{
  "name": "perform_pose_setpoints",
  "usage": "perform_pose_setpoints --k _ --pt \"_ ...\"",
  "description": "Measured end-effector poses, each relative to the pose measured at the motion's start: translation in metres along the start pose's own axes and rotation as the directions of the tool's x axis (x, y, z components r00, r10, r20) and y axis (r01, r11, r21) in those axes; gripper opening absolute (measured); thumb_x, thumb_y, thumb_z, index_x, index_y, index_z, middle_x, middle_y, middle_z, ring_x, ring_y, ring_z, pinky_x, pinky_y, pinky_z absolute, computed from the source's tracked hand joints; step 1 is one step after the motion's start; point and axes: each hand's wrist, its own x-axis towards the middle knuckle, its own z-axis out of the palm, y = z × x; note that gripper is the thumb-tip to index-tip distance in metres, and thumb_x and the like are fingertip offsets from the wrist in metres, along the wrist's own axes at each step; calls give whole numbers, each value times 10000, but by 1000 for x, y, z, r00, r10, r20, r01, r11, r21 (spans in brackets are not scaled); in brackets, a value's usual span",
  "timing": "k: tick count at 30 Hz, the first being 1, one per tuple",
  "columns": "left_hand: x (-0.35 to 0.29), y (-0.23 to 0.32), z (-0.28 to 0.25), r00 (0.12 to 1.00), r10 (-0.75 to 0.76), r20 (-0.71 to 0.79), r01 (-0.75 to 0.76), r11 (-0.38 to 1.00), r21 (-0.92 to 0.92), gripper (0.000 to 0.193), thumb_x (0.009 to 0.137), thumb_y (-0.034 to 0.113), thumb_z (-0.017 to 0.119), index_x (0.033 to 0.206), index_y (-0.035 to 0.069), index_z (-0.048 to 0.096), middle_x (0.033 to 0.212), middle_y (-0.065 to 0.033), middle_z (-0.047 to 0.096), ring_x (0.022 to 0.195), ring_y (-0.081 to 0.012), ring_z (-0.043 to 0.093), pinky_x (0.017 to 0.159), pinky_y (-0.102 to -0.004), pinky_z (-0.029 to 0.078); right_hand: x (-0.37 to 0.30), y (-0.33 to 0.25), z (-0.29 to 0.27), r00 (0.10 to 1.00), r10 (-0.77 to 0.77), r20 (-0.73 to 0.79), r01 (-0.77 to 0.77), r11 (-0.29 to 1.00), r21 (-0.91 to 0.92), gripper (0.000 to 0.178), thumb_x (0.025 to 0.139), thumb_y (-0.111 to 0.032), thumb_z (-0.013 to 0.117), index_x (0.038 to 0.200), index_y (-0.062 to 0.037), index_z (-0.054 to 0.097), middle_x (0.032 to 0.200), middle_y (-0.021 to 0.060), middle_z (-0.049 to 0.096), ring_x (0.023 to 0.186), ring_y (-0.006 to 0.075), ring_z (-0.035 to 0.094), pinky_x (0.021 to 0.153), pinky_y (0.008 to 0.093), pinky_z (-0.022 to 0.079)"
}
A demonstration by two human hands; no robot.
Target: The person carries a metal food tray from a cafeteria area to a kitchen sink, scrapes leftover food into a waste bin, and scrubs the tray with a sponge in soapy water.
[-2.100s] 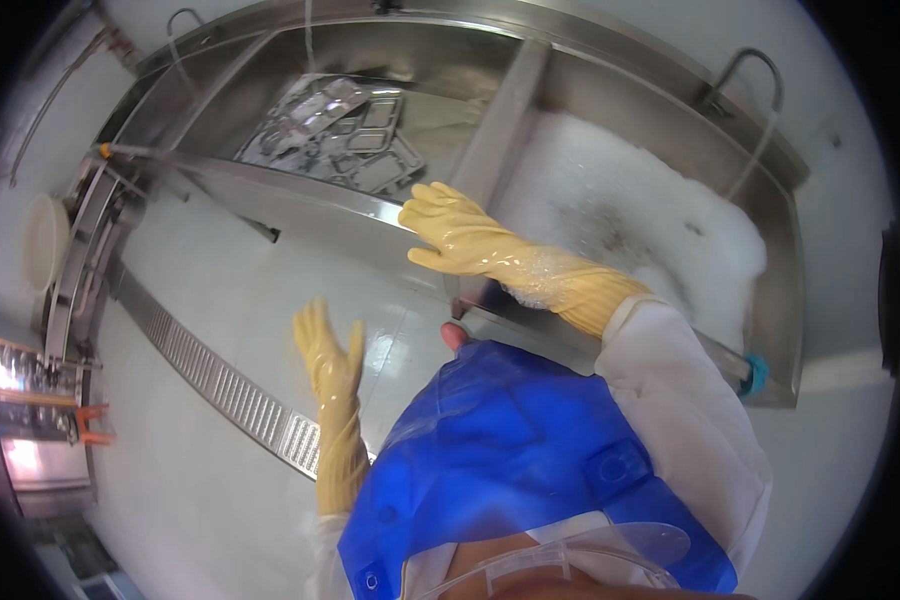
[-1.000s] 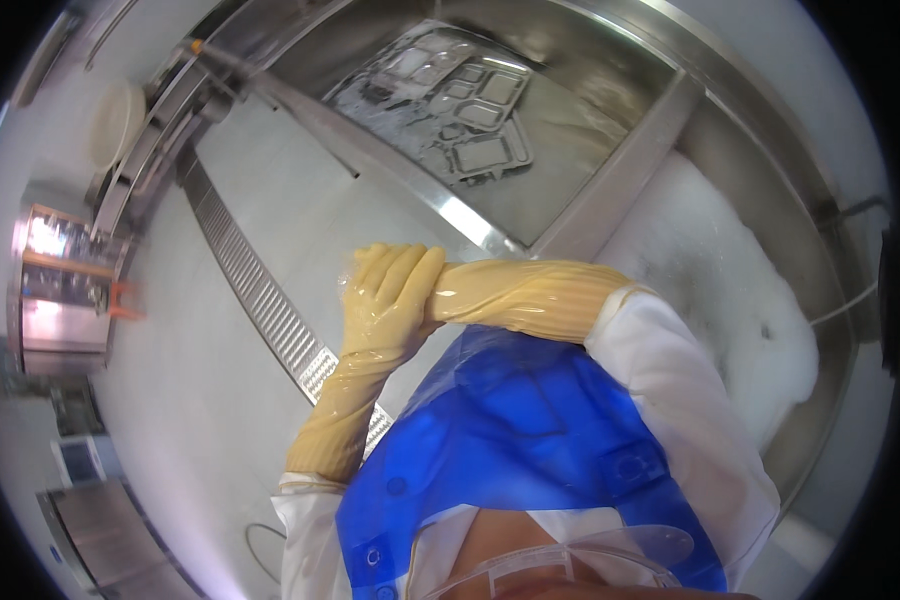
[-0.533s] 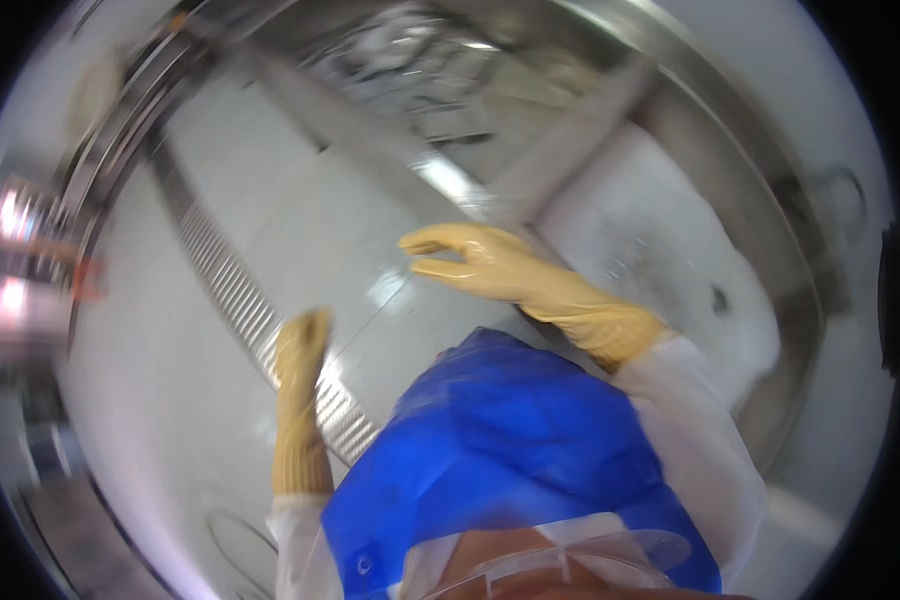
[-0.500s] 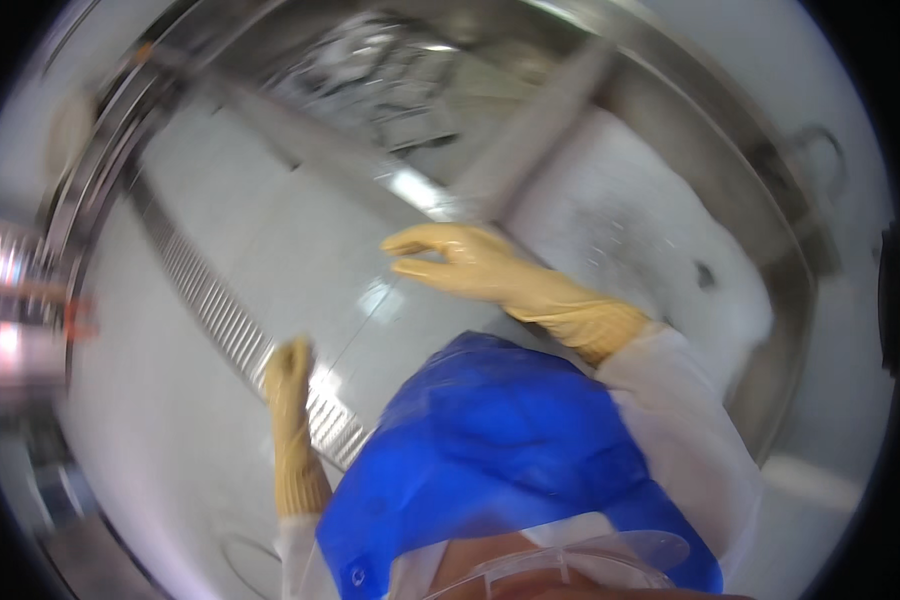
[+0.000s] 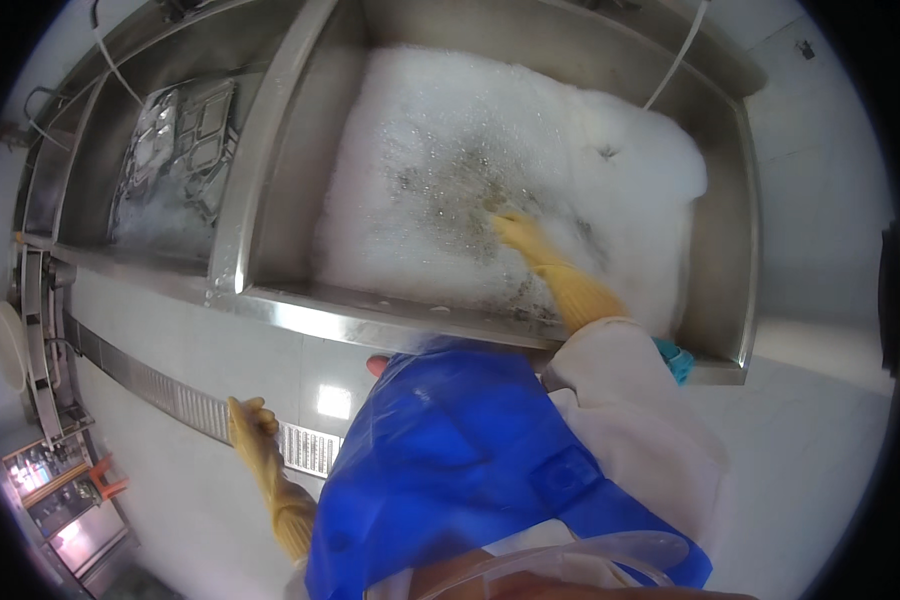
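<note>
My right hand (image 5: pixel 525 240), in a yellow rubber glove, reaches over the large steel sink (image 5: pixel 295 180) on the right. Its fingers are drawn together at the surface of the thick white suds (image 5: pixel 560 130), where the foam is thin and greyish. Whether they hold anything is hidden. My left hand (image 5: pixel 255 432), gloved the same way, hangs low beside my blue apron (image 5: pixel 460 430), above the floor. Its fingers are curled, and nothing shows in them. Several metal compartment trays (image 5: pixel 205 125) lie in the water of the smaller left sink basin (image 5: pixel 75 225).
A steel divider (image 5: pixel 265 140) parts the two basins. One thin pale hose (image 5: pixel 680 55) hangs into the right basin. A teal cloth-like thing (image 5: pixel 676 360) sits at its near right corner. A slotted drain channel (image 5: pixel 185 400) crosses the floor; shelves (image 5: pixel 65 500) stand at lower left.
My view has turned toward the large sink. My right hand, which was out over the floor with thumb and fingers apart, is now at the suds with fingers together. My left hand stays low.
</note>
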Motion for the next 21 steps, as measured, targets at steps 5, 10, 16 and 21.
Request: perform_pose_setpoints --k 5,10,16,21 --pt "-43 35 36 988 129 85 -139 982 129 488 1047 469 595 960 -8 654 632 -7 503 574 -91 442 556 -232 334 57 195 -170 927 -286 -243 -83 476 -875 525 909 -486 678 1169 -34 742 1080 160 760 1028 313 698 884 416 540" --pt "-94 50 74 983 144 -114 -110 958 266 420 1059 416 587 991 7 658 666 0 516 661 -94 464 664 -248 367 68 211 -179 880 11 -475 -280 819 -500 488 927 -462 649 1151 -36 724 1110 202 738 1055 346 690 888 460 542" --pt "-96 89 133 962 271 33 -261 878 401 363 1042 370 612 1004 14 670 692 -2 552 671 -96 481 664 -262 390 70 147 39 966 -193 -172 59 812 -580 465 950 -448 605 1111 -29 727 1091 210 734 1023 369 685 877 479 530" --pt "-88 80 140 969 245 12 -222 853 472 310 1027 313 628 1033 10 692 703 -14 578 663 -105 495 674 -268 417 49 101 81 880 -298 370 439 807 -395 456 970 -437 569 1077 -24 729 1075 216 731 997 388 682 868 495 521"
